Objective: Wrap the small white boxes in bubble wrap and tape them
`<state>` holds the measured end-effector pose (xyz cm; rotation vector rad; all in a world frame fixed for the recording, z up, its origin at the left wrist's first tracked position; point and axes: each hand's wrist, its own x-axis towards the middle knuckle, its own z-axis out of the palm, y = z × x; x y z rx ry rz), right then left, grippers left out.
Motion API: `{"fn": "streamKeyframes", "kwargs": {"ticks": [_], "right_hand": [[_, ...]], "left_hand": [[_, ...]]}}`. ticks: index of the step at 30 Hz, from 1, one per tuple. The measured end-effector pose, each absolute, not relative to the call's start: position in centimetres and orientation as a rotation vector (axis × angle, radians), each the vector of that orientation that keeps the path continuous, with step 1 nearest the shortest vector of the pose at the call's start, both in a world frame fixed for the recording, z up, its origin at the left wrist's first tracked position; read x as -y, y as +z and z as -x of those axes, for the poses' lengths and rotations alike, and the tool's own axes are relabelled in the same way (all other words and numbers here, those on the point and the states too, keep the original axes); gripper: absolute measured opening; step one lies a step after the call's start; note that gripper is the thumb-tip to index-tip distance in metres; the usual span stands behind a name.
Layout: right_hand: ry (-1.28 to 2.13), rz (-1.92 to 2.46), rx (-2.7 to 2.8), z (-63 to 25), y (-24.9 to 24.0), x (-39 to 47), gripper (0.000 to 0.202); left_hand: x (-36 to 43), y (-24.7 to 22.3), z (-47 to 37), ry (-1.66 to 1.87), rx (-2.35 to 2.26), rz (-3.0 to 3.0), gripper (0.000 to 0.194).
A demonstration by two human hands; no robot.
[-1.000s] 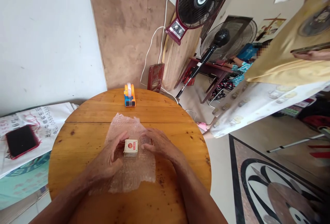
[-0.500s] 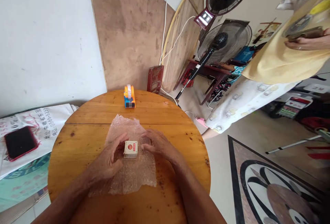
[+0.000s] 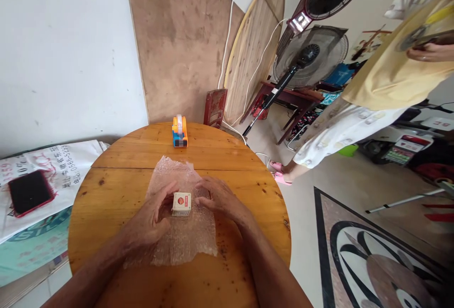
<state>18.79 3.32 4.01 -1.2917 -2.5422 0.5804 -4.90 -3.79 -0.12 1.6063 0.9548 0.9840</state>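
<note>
A small cream box point(image 3: 181, 205) with a red round mark on top sits on a sheet of bubble wrap point(image 3: 186, 246). The wrap lies spread on a round wooden table point(image 3: 248, 175). To the left of the box, my left hand point(image 3: 151, 218) is open, thumb and fingers apart. On the other side my right hand point(image 3: 220, 198) is also open, its fingers curved toward the box. I see a small gap between the box and each hand. Beyond the wrap, near the far edge, stands a blue and orange tape dispenser point(image 3: 180, 133) with a roll of clear tape.
A phone point(image 3: 31, 192) in a red case lies on a printed white sack point(image 3: 74, 156) to the left. A person in a yellow top point(image 3: 397, 76) stands at the right, holding something dark. Standing fans point(image 3: 312, 57) and a leaning round board point(image 3: 253, 52) are behind the table.
My view has shifted slightly. Both hands keep nearly the same open pose around the box. The person at the right has changed leg position, and the upper fan head appears further right.
</note>
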Motion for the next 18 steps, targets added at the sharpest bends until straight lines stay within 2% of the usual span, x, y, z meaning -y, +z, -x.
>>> {"fn": "streamKeyframes", "kwargs": {"ticks": [18], "right_hand": [[0.555, 1.285, 2.554, -18.71, 4.24, -3.19, 0.025]], "left_hand": [[3.76, -0.5, 5.06, 0.981, -0.965, -1.615, 0.082]]}}
